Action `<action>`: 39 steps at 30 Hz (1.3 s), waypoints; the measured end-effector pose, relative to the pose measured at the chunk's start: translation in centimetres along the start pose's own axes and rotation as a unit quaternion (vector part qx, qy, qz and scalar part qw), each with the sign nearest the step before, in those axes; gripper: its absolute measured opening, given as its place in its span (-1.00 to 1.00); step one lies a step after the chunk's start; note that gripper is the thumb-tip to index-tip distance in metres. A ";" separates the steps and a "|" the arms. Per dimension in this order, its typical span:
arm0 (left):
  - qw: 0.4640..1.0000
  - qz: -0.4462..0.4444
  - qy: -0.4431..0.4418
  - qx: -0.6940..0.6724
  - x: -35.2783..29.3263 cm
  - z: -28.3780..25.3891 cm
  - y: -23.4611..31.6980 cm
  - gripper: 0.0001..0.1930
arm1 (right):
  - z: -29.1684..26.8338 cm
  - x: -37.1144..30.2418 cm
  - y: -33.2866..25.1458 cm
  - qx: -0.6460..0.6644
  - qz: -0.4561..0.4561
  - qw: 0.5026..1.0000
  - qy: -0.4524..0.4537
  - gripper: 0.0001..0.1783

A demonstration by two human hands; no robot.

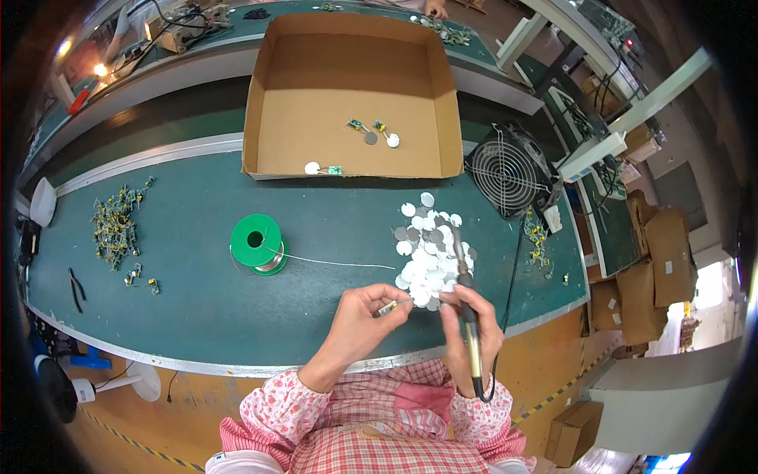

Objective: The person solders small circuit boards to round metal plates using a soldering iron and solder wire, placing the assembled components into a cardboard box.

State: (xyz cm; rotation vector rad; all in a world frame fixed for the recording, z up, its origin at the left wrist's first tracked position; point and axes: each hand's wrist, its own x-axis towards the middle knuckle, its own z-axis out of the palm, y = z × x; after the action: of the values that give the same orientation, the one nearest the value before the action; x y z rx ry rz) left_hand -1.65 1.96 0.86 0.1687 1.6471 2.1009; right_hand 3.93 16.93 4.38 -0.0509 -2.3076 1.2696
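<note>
My left hand (355, 322), fingers pinched, holds a small circuit board (387, 309) with a yellow part just above the table's front edge. In my right hand (483, 332) is a soldering iron (469, 312), gripped like a pen with its tip pointing away over a pile of round discs (426, 265). The discs are white on some faces and grey on others. To the left of the pile stands a green spool of solder (272, 239), its loose wire (339, 261) stretching right toward the discs. Iron and circuit board are apart.
Behind the discs sits an open cardboard box (351, 154) holding a few boards joined to discs. A black fan (503, 174) stands right of it. Heaped boards (117, 225) and pliers (76, 290) lie at left; more boards (537, 241) lie beyond the iron's cable.
</note>
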 end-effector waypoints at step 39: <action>0.979 -0.040 0.126 -0.154 1.1 -0.6 0.2 -0.87 | -0.3 -1.7 1.0 0.091 -0.115 0.989 0.012 -0.86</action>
State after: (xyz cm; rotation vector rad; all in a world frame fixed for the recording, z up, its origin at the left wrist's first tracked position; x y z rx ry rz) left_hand -2.88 1.89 0.71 -0.2700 1.4067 2.3569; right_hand 5.33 17.28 3.04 0.2542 -2.0973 1.3427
